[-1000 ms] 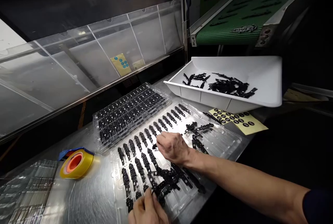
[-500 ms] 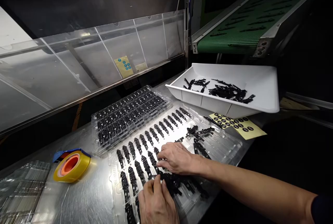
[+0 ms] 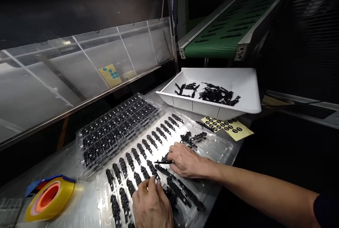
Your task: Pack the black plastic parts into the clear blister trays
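A clear plastic blister tray (image 3: 219, 147) lies in front of me, its pockets partly filled with small black plastic parts (image 3: 148, 139). My right hand (image 3: 186, 162) rests over the tray's middle and pinches one black part (image 3: 162, 161) at its fingertips. My left hand (image 3: 152, 205) sits at the tray's near edge, fingers pressing down on a part among a loose pile of black parts (image 3: 182, 194).
A stack of filled blister trays (image 3: 116, 129) lies behind the working tray. A white bin (image 3: 246, 94) with loose black parts stands at the right under a green conveyor (image 3: 219, 34). Yellow sticker sheet (image 3: 227, 126), tape roll (image 3: 47, 198), clear acrylic guard (image 3: 79, 69).
The view has swung to the right, so everything sits further left. My right hand has lifted a black part at its fingertips; my left hand has stayed pressing at the tray's near edge.
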`<state>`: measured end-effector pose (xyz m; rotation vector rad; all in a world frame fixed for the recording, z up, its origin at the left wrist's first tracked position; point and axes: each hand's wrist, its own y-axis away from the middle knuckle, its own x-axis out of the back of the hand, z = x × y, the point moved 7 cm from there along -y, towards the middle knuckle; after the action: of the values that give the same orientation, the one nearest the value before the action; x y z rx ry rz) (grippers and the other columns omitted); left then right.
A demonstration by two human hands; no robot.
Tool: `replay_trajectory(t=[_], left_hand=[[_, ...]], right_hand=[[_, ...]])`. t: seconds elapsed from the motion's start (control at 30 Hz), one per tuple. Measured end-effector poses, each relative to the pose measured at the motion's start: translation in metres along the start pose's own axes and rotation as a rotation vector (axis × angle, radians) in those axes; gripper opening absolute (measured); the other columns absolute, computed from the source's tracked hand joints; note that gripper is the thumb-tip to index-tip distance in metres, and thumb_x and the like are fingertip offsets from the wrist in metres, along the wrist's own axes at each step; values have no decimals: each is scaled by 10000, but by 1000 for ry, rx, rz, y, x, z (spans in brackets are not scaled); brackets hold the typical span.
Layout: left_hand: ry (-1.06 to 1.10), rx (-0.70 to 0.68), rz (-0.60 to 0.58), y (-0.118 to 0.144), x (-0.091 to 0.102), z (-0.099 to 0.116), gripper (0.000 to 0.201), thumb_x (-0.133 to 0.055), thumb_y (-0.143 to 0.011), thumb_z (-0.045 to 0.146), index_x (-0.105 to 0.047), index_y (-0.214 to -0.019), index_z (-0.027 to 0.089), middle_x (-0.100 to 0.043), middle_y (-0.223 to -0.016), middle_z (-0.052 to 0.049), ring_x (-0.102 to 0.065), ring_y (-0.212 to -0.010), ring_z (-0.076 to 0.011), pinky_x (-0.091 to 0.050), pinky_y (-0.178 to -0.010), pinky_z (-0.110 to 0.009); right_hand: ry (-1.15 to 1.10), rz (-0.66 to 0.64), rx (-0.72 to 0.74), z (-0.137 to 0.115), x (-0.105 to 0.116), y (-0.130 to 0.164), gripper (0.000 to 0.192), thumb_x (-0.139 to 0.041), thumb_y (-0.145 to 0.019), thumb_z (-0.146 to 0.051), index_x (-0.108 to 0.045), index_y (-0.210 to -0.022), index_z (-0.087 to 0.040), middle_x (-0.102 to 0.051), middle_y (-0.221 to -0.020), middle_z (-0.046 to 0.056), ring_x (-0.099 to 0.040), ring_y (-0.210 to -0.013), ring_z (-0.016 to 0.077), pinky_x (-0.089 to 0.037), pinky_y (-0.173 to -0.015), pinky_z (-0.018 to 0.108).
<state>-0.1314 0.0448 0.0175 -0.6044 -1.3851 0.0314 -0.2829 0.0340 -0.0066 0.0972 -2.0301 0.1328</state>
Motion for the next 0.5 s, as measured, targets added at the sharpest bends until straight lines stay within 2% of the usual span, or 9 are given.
replay_trajectory(t=[0.07,0.13,0.23,0.3,0.4,0.5], left_hand=[[26,-1,-146,-12,-10,5,348,-387,-918,247,-682,-1049,114,-640,-1031,-125,-480,-903,-262,-434,-764,-365],[10,-36,-327,-23,-22,12,387,-341,-906,182,-653,-1132,152,-627,-1114,-106,-480,-958,-270,-428,-781,-375],[-47,-147,-573,-34,-39,21,464,-316,-844,66,-668,-1103,222,-613,-1163,-70,-485,-1008,-268,-412,-809,-379],[-53,-210,-660,-42,-44,23,424,-348,-845,79,-693,-1033,238,-619,-1165,-56,-493,-1030,-261,-410,-821,-372],[-39,-281,-707,-57,-44,20,307,-422,-875,162,-698,-969,260,-628,-1177,-24,-491,-1085,-257,-418,-841,-367],[-47,-341,-754,-70,-43,16,300,-386,-907,186,-683,-896,225,-655,-1055,-41,-542,-985,-229,-450,-779,-333]], right_hand=[[-58,8,-40,4,3,0,150,-547,-849,-240,-671,-833,-158,-615,-835,65,-545,-828,195,-412,-769,312],[-161,-10,-141,14,9,1,152,-598,-843,-295,-685,-879,-176,-639,-781,42,-574,-767,178,-412,-716,285],[-321,10,-272,30,21,3,264,-692,-791,-367,-671,-977,-182,-654,-713,9,-588,-676,154,-395,-632,249],[-376,76,-292,37,30,3,253,-698,-786,-370,-669,-947,-178,-655,-696,2,-580,-640,140,-376,-594,237],[-412,155,-295,41,38,1,160,-676,-789,-323,-674,-859,-179,-650,-678,-1,-561,-607,127,-351,-556,229],[-474,179,-302,43,40,1,135,-652,-794,-301,-681,-844,-178,-659,-688,1,-562,-601,124,-354,-545,225]])
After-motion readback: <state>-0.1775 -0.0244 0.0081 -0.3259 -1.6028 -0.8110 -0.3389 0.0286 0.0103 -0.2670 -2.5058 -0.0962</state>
